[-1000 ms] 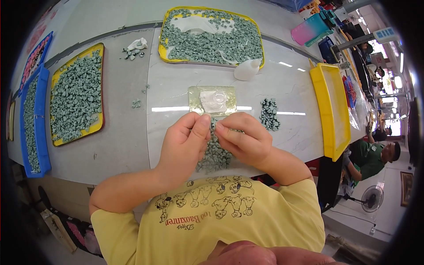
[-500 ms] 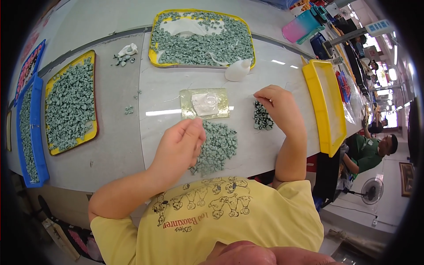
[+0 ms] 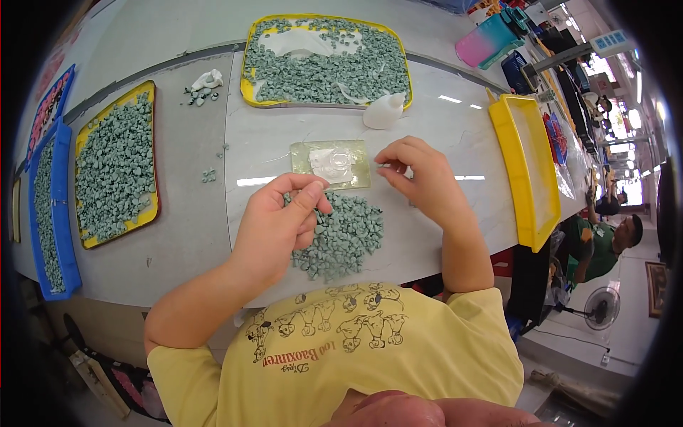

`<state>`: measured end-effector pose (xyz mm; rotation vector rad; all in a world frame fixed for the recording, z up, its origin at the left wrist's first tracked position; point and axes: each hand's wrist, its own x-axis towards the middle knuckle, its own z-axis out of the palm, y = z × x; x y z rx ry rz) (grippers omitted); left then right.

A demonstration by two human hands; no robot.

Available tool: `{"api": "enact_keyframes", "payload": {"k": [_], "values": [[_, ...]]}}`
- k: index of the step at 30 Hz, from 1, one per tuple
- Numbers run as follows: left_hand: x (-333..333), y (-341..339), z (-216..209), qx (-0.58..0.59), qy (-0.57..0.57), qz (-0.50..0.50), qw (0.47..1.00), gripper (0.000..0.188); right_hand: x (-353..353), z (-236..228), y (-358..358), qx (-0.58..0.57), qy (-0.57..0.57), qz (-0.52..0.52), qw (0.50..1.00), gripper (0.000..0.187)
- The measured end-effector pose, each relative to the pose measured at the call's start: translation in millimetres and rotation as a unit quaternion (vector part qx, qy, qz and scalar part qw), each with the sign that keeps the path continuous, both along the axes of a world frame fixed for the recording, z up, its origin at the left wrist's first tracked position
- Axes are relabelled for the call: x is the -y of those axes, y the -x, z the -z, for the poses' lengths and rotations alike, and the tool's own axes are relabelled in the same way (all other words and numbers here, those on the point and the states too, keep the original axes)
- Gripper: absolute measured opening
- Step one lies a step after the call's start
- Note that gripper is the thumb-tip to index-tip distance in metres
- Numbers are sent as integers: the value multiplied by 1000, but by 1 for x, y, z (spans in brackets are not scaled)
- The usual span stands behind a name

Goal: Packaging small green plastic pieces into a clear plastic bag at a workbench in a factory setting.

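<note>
My left hand (image 3: 279, 217) is closed in a pinch above the left edge of a heap of small grey-green pieces (image 3: 341, 238). Whatever lies between its fingertips is too small to make out. To its right, my right hand (image 3: 420, 178) has thumb and fingers drawn together near the right edge of a greenish flat pad (image 3: 361, 178); what they hold, if anything, I cannot make out. On the pad lies a white crumpled sheet (image 3: 324, 158) with a clear round thing (image 3: 343, 165) on it. The right hand hides most of a small pile of darker pieces.
A yellow tray (image 3: 245, 89) of green pieces and a white squeeze bottle (image 3: 383, 112) stand behind the pad. Another filled yellow tray (image 3: 152, 206) and a blue bin (image 3: 67, 256) are at left. An upright-sided yellow tray (image 3: 523, 178) and a bottle (image 3: 480, 46) stand right.
My right hand has moved left from the dark pile to the pad's right edge. My left hand has shifted slightly left and up, still pinched.
</note>
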<state>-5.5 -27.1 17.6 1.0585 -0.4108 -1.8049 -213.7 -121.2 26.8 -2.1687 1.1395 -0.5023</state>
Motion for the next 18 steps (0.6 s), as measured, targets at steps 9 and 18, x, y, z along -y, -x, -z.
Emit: {"api": "enact_keyframes", "payload": {"k": [9,18], "values": [[-4,7,0,-4,-8,26,1000,23,-31,8,-28,136,205,-149,958,23],[-3,0,-3,59,14,46,997,21,-27,4,-30,76,297,-206,929,31]]}}
